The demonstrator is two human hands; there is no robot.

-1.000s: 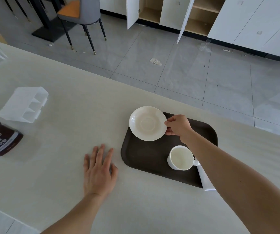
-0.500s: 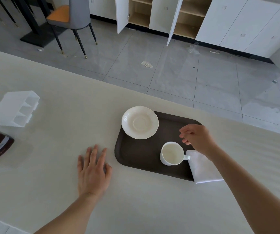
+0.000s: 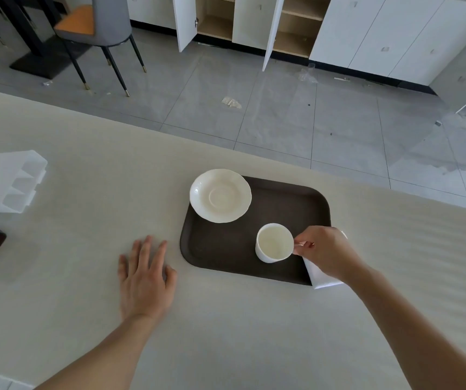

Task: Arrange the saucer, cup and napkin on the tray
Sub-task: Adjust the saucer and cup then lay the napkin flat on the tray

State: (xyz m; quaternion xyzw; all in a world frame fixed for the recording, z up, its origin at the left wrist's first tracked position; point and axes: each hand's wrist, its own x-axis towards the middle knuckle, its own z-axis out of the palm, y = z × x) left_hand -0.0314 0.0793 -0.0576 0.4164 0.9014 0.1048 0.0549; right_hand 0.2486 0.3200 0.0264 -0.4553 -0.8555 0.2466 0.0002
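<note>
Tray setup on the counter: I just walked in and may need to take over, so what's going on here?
A person is arranging tea things on a dark brown tray. Their right hand has a pinch grip on the handle of the empty white cup, which stands upright on the tray's near right part. The saucer sits at the tray's far left corner, overhanging the rim. The white napkin lies under that hand at the tray's right end, partly off it. The left hand rests flat on the counter beside the tray.

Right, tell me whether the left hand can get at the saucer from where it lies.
Probably yes. The left hand lies flat on the table beside the tray, and nothing stands between it and the saucer at the far left corner.
</note>
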